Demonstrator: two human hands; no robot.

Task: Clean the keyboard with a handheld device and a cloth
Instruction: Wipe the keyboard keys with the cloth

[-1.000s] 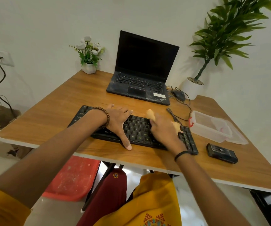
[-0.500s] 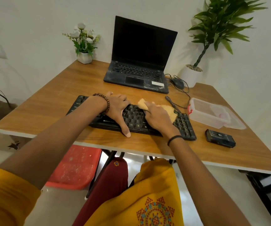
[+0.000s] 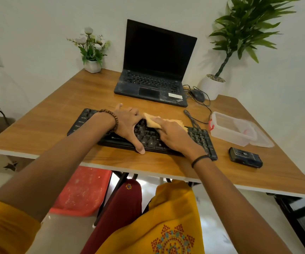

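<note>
Wooden desk [image 3: 56,114]: cloth [image 3: 150,122] under right hand [image 3: 177,137]

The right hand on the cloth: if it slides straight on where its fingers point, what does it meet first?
Probably the left hand, resting on the keyboard just beyond the cloth.

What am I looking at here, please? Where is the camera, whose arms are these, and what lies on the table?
There is no machine: a person wears a camera on the head, so you look down along their own two arms. The left hand rests flat on a black keyboard. The right hand presses a yellowish cloth onto the keys. On the wooden table also lie an open laptop, a mouse, a clear plastic box and a small black device.
</note>
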